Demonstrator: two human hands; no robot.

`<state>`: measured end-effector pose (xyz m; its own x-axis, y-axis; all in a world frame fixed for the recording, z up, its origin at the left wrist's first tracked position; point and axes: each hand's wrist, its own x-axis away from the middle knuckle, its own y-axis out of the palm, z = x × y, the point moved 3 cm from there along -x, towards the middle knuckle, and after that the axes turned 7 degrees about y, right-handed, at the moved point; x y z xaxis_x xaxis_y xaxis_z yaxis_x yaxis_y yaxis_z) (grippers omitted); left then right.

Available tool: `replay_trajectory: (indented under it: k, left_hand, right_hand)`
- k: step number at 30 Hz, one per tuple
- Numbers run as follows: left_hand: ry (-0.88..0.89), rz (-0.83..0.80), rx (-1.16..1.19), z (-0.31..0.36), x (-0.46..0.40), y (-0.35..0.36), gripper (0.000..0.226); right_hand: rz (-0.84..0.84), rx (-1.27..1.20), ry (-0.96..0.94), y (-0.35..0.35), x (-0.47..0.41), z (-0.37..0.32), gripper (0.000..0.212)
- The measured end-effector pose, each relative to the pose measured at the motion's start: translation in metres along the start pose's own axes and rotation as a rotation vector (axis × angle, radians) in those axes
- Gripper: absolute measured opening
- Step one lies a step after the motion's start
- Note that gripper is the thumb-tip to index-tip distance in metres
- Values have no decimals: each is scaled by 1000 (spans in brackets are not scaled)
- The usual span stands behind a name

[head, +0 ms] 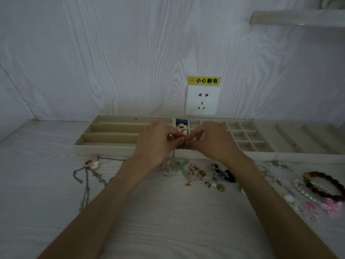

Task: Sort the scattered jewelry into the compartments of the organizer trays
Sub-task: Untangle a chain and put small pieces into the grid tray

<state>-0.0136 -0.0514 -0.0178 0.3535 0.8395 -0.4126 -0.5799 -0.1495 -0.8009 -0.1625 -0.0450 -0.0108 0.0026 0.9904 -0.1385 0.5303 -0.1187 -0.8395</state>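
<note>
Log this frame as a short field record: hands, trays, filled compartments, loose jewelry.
left hand: fingertips meet the right's; held item hidden
right hand: same, over the grid tray
trays: long-slot tray left, grid tray middle, ridged tray right
filled: grid tray's far-left compartments
loose: chain necklace left, gold earrings centre, dark bead bracelet right

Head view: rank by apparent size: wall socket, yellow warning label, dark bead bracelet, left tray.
1. left tray
2. dark bead bracelet, wall socket: look alike; bracelet is nearer, unsure
3. yellow warning label
</note>
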Motion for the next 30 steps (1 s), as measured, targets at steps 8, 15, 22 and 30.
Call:
replay_trajectory:
  k: [8, 15, 22, 30]
  left_hand:
    - [-150, 140, -87, 2, 2, -4, 15]
    - [-191, 123, -108, 4, 2, -1, 16]
    - [-234, 116, 130, 3, 1, 1, 15]
    - [-181, 147, 4, 9, 3, -1, 17]
  right_hand:
    - [-31, -65, -4, -5, 0, 4, 29]
    - [-39, 202, -116, 0, 8, -7, 39]
    - [11, 421, -238, 0, 13, -13, 37]
    - [88, 140, -100, -7, 7, -5, 45]
